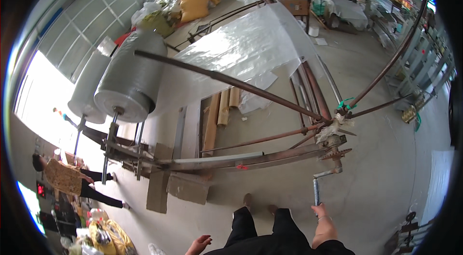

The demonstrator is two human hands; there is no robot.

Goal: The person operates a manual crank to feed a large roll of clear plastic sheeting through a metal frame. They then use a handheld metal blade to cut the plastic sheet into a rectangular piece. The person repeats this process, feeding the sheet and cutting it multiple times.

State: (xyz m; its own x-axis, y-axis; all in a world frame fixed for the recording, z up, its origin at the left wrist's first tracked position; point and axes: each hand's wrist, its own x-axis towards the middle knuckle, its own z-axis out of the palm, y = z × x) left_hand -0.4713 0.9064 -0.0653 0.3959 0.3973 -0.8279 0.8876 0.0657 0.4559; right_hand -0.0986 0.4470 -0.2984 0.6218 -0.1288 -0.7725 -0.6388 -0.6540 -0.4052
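My right hand (319, 210) is wrapped round the grey metal grip of a crank handle (316, 190). The crank is joined to a sprocket (336, 154) at the near right corner of a rusty metal winding frame (251, 161). My left hand (199, 244) hangs low near my body, its fingers loosely curled with nothing seen in them. Clear plastic film (231, 45) stretches across the frame from a large roll (130, 74) at the left to the far bars. A long brown rod (226, 79) slants over the film toward the crank's hub.
A second film roll (91, 84) stands farther left. Cardboard tubes (224, 108) lie on the floor under the film. Below the frame's near beam sits a cardboard box (188, 187). Another person (65, 177) walks at the left. Filled sacks (195, 4) are piled at the back; metal racks (424, 67) line the right.
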